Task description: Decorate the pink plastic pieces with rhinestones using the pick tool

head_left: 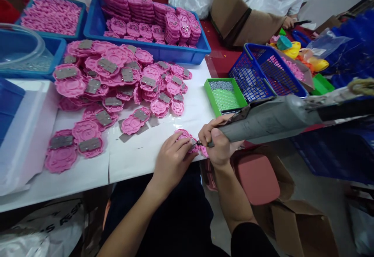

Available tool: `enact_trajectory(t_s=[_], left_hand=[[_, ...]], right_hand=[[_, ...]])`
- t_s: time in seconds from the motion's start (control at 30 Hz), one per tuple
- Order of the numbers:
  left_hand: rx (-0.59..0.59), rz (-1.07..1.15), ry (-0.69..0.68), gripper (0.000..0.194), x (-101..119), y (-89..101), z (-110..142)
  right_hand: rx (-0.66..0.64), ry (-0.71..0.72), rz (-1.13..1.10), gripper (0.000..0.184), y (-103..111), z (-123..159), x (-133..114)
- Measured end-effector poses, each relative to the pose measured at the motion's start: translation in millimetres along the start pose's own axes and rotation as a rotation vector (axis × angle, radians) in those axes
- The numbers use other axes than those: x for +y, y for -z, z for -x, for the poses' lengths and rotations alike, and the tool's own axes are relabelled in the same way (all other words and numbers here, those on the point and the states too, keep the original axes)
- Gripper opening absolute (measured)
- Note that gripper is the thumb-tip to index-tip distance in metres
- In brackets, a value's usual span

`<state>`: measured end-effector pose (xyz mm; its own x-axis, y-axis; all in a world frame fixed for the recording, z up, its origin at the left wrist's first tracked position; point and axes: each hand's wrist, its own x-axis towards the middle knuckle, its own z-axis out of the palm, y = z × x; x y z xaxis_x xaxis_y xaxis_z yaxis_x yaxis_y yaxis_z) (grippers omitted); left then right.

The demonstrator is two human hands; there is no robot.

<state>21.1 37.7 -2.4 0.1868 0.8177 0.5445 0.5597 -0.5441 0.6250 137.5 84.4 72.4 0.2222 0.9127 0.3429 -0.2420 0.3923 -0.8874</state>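
Observation:
At the table's front edge my left hand [174, 153] holds down a pink plastic part [184, 133], its fingers covering much of it. My right hand [216, 142] is wrapped round the front of a grey electric screwdriver [263, 118], which hangs tilted from the upper right. The dark bit of the screwdriver reaches the pink part beside my left fingertips. Another bit of pink plastic [203, 151] shows below the tool tip. To the left lies a heap of pink plastic parts [102, 68] with grey metal plates on them.
A green tray [244, 100] of small screws stands beyond my right hand, next to a blue basket [233, 70]. Blue bins [187, 57] with stacked pink parts line the back. A red stool [257, 179] is below right. Another person's hand [289, 22] shows at the far right.

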Motion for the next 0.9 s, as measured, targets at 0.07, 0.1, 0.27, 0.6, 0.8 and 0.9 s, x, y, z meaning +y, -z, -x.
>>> enact_trajectory(t_s=[0.07,0.1,0.27,0.6,0.8,0.9], left_hand=[[0.002,0.0,0.007,0.022,0,-0.2,0],[0.0,-0.001,0.01,0.022,0,-0.3,0],[-0.016,0.0,0.018,0.023,1,-0.2,1],[-0.032,0.002,0.041,0.022,2,1.5,0],[-0.027,-0.02,0.024,0.025,2,0.2,1],[-0.004,-0.035,0.011,0.026,2,-0.8,1]], right_hand=[[-0.013,-0.016,0.004,0.018,0,-2,0],[-0.015,-0.028,0.01,0.018,0,-3,0],[-0.007,-0.03,0.049,0.019,2,-4,-2],[0.038,-0.012,0.045,0.017,3,-5,-2],[-0.043,-0.047,0.037,0.025,6,-7,1],[-0.153,-0.092,0.002,0.029,12,-6,3]])
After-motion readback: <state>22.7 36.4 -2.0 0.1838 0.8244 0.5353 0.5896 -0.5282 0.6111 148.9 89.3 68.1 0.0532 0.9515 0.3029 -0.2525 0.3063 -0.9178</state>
